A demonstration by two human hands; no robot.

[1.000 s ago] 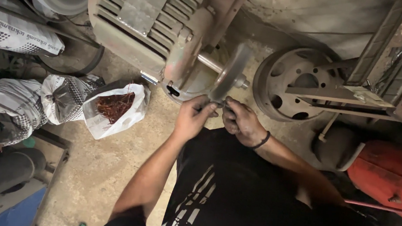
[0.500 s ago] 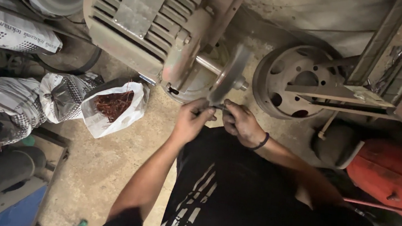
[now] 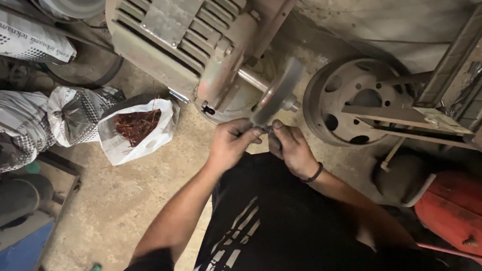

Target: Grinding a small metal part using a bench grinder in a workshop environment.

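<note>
Seen from above, a person in a black shirt leans over a grinding wheel (image 3: 278, 91) mounted on the shaft of a big electric motor (image 3: 189, 29) sitting on the concrete floor (image 3: 131, 195). Both hands meet just below the wheel's edge. The left hand (image 3: 229, 145) and right hand (image 3: 291, 148) are each pinched closed on a small dark piece (image 3: 262, 130), too small to identify, held right at the wheel's lower rim; actual contact cannot be made out. This looks like the grinding step itself, with the piece being presented to the wheel. Any further move would seem to call for a steady two-handed grip and fingertips kept off the wheel. Left of the hands, an open white bag (image 3: 137, 129) holds reddish strands. A spoked metal pulley (image 3: 352, 99) stands to the right.
</note>
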